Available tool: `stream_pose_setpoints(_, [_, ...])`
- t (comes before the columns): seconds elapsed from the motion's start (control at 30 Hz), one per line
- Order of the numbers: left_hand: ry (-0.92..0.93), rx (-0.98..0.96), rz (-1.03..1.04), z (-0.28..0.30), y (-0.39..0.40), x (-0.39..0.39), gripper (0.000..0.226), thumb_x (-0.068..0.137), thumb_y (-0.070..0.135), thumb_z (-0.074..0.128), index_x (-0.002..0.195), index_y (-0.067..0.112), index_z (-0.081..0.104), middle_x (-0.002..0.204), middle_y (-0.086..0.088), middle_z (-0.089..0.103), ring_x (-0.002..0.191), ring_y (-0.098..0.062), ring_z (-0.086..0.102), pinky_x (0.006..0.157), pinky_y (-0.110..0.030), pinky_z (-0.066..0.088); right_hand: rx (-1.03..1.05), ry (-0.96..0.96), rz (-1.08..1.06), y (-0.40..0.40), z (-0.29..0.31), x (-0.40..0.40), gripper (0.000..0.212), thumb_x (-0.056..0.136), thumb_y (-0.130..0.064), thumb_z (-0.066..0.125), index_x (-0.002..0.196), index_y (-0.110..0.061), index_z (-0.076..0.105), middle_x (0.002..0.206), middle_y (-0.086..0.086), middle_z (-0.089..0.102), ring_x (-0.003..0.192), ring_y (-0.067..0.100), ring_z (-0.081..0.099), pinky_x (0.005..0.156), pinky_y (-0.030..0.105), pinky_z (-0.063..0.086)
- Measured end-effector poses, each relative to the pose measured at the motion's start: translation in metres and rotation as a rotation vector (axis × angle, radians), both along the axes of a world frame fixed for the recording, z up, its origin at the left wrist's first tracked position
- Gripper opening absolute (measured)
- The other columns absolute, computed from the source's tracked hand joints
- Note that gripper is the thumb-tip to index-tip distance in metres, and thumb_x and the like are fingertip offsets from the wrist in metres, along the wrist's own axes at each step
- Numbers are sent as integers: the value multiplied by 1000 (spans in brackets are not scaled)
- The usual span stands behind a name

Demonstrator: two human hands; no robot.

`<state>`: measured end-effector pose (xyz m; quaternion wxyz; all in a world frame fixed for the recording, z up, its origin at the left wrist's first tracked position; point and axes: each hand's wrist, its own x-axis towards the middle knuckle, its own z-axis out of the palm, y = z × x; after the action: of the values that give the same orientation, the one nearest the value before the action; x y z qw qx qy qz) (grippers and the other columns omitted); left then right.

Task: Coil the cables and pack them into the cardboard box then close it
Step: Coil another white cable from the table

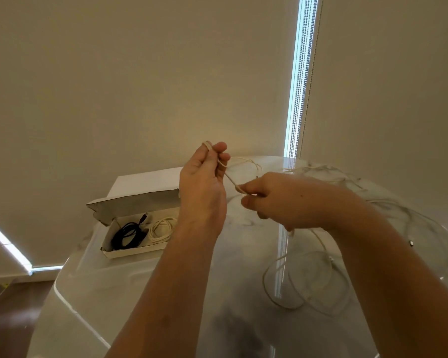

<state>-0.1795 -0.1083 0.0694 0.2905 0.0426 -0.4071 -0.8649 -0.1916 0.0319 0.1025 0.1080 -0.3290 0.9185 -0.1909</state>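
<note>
Both the left hand (201,182) and right hand (274,200) are pinching a white cable (232,180) taut above the bench (145,293), beside the open cardboard box (137,223)

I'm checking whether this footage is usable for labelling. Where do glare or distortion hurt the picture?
Head view: the bright window strip mirrors as a glare streak on the glossy table, washing out the loose white cable; wide-angle bending curves the table edge and blinds; the coils in the cardboard box stay readable; both hands look sharp.
</note>
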Motion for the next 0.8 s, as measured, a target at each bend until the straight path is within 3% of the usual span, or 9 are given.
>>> stream_pose_setpoints(0.13, [-123,-318,154,-14,-1,-5,27,108,8,43,99,14,68,96,1,71,87,-9,64,87,-23,53,126,40,40,3,10,15,33,106,-33,45,128,-16,62,98,4,66,70,10,63,60,19,51])
stream_pose_setpoints(0.23, [-204,-563,211,-22,-4,-8,30,108,10,41,96,15,68,93,4,71,86,-6,65,90,-25,53,132,85,39,14,20,24,26,104,-36,48,108,-21,68,88,-4,66,69,6,55,60,19,41])
stream_pose_setpoints(0.33, [-244,-772,170,-23,-5,-6,30,108,12,40,99,7,68,91,0,70,74,2,63,77,-18,50,-18,142,-14,23,29,25,20,101,-40,52,97,-30,69,77,-9,62,67,5,57,61,23,44])
stream_pose_setpoints(0.43, [-255,-929,111,-19,-1,-1,33,107,13,40,100,7,71,80,3,68,69,-2,61,77,-27,54,-205,243,-66,30,34,18,17,99,-41,57,91,-32,70,75,-11,61,72,6,57,63,23,43])
stream_pose_setpoints(0.53, [-232,-948,-25,-12,4,5,33,104,7,38,109,8,71,75,2,68,64,-5,58,75,-35,53,-305,334,-98,37,35,8,10,97,-40,62,91,-37,70,71,-16,55,66,-1,51,60,18,32])
stream_pose_setpoints(0.63, [-222,-942,-153,-5,8,12,37,103,5,36,106,4,73,72,-3,65,60,-8,54,65,-24,48,-410,390,-143,42,30,-4,8,91,-42,70,87,-36,74,70,-13,61,64,-1,54,60,19,33])
stream_pose_setpoints(0.7, [-220,-892,-237,-3,8,14,40,103,6,34,105,0,74,67,-3,60,58,-9,50,61,-21,45,-461,418,-168,44,25,-13,11,85,-46,74,86,-36,75,72,-11,64,65,2,56,60,22,35])
stream_pose_setpoints(0.8, [-190,-722,-365,0,4,13,43,100,6,35,99,-1,77,66,-5,52,60,-14,42,63,-30,35,-515,417,-196,46,16,-27,19,80,-54,75,84,-36,77,68,-12,64,64,2,57,60,23,36])
